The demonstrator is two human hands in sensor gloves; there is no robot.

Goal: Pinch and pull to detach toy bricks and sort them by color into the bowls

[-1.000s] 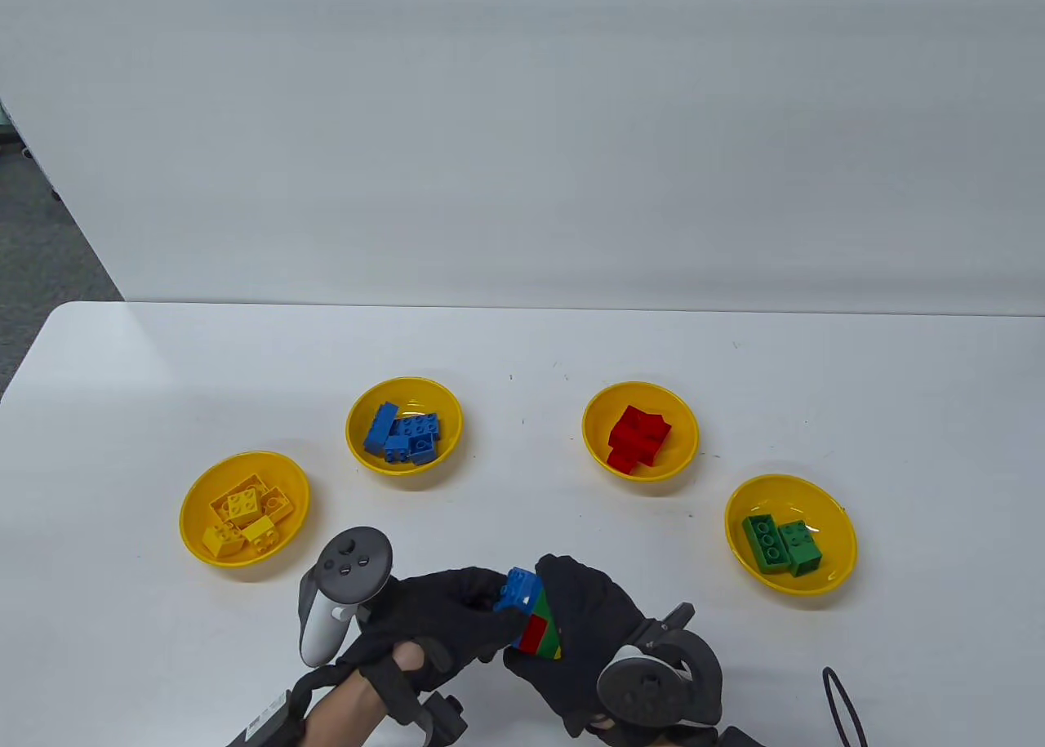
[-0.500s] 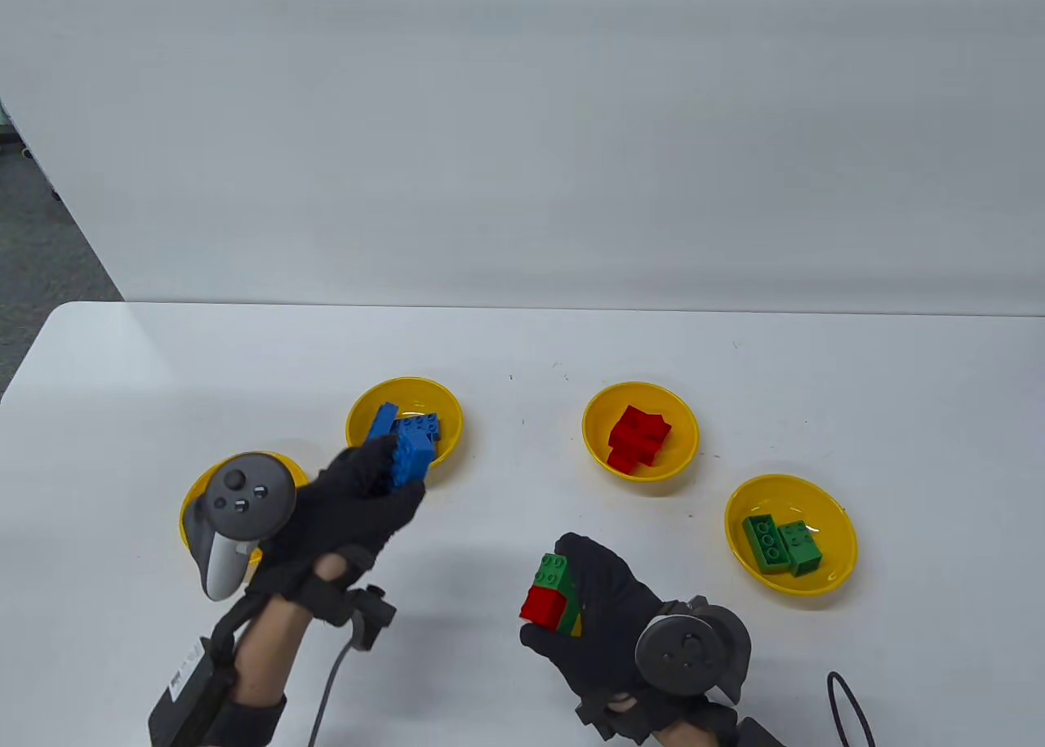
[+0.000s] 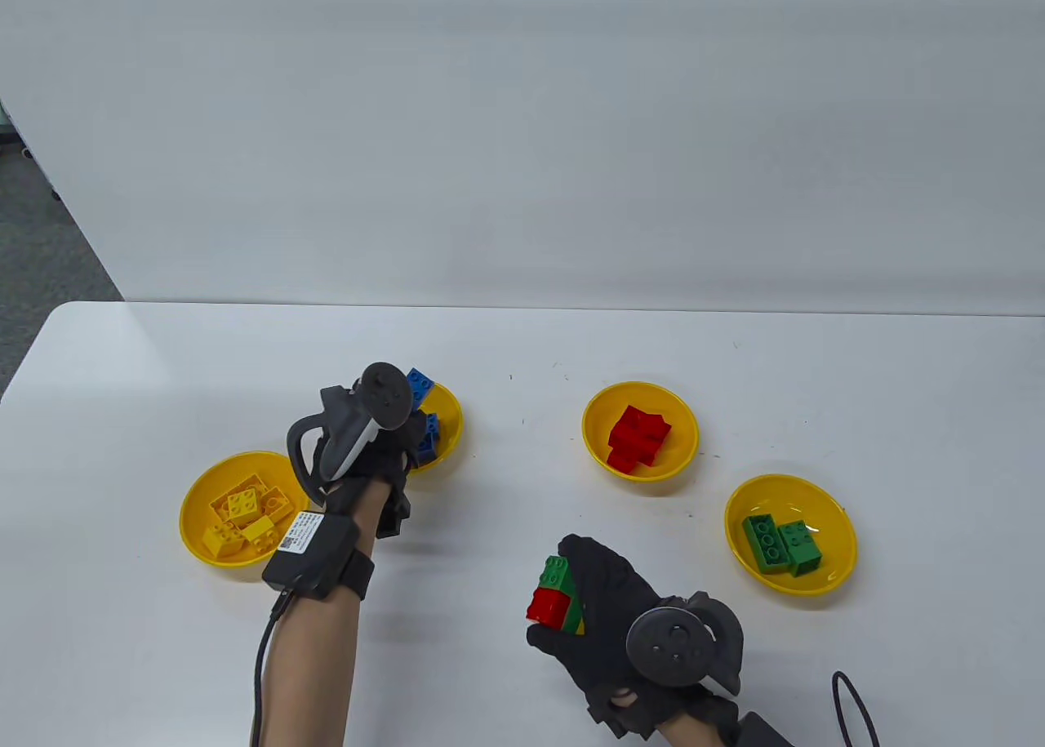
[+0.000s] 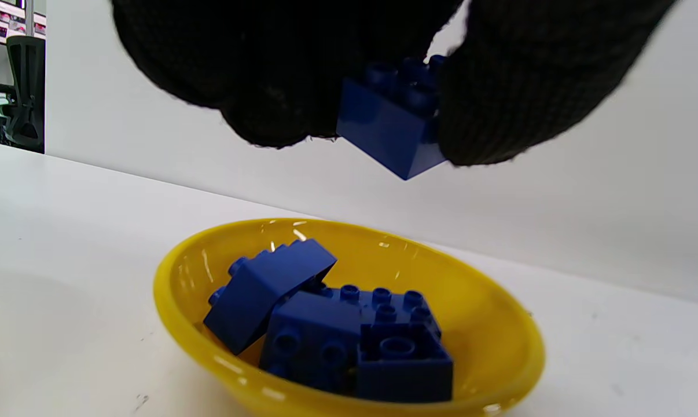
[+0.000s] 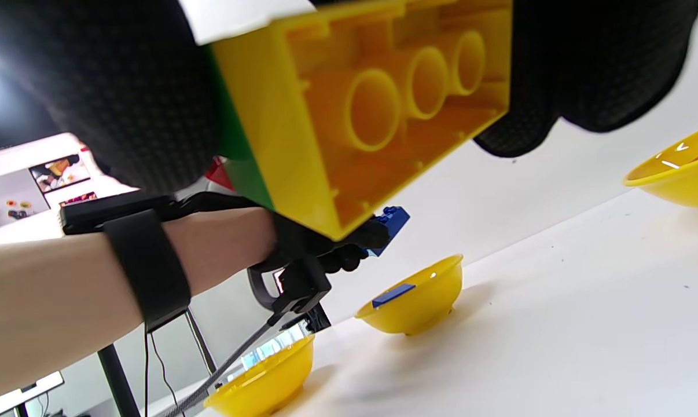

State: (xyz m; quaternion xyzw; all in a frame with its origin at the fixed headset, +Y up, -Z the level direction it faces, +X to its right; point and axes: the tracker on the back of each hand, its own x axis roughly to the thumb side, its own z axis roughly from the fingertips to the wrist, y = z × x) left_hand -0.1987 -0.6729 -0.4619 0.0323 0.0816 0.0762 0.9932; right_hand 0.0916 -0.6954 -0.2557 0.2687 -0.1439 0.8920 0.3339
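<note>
My left hand (image 3: 408, 408) hovers over the bowl of blue bricks (image 3: 451, 429) and pinches a blue brick (image 3: 420, 383), seen between thumb and fingers above the bowl (image 4: 499, 341) in the left wrist view, brick (image 4: 392, 124). My right hand (image 3: 571, 608) sits near the table's front edge and grips a stack of joined bricks (image 3: 555, 596): green on top, red below, with a yellow brick (image 5: 378, 110) at the bottom. Most of the stack is hidden by the glove.
Four yellow bowls lie in an arc: yellow bricks (image 3: 196, 535) at left, then blue, red bricks (image 3: 596, 445), and green bricks (image 3: 833, 567) at right. A black cable loop (image 3: 853, 706) lies at the front right. The left arm's cable (image 3: 261, 673) trails to the front edge.
The left hand pulled the blue brick off the stack and carried it away to the far left, over the blue bowl. The right hand stayed near the front, holding the remaining stack.
</note>
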